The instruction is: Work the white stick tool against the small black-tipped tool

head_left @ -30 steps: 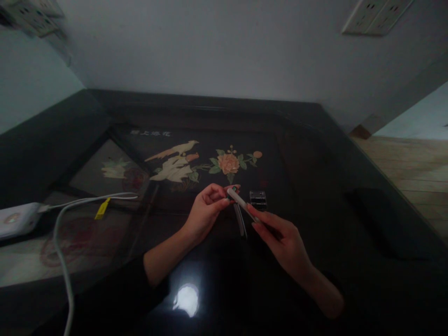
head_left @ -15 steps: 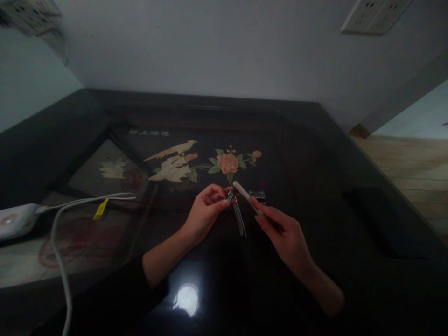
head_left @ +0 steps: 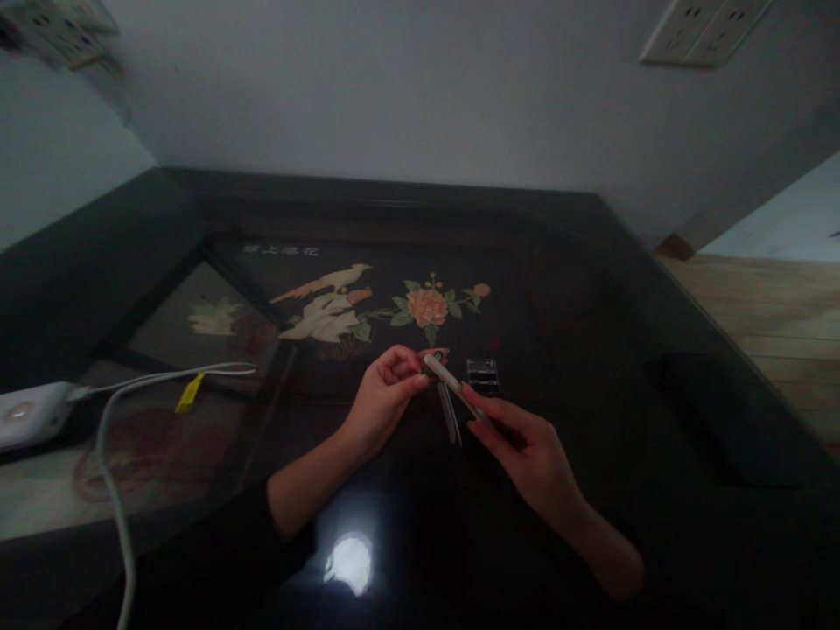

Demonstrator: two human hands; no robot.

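White stick [head_left: 447, 376] slants over small green piece [head_left: 437, 356]

The left hand [head_left: 386, 395] angles inward, its grip clamped on the green piece; the right hand [head_left: 535, 451], opposite, has its grip clamped on the stick's near end. Whether stick and piece touch is unclear. Both are over a glossy black desk [head_left: 577, 297] decorated with a bird [head_left: 328, 282] and flowers [head_left: 428, 306], by a pale wall [head_left: 367, 96].
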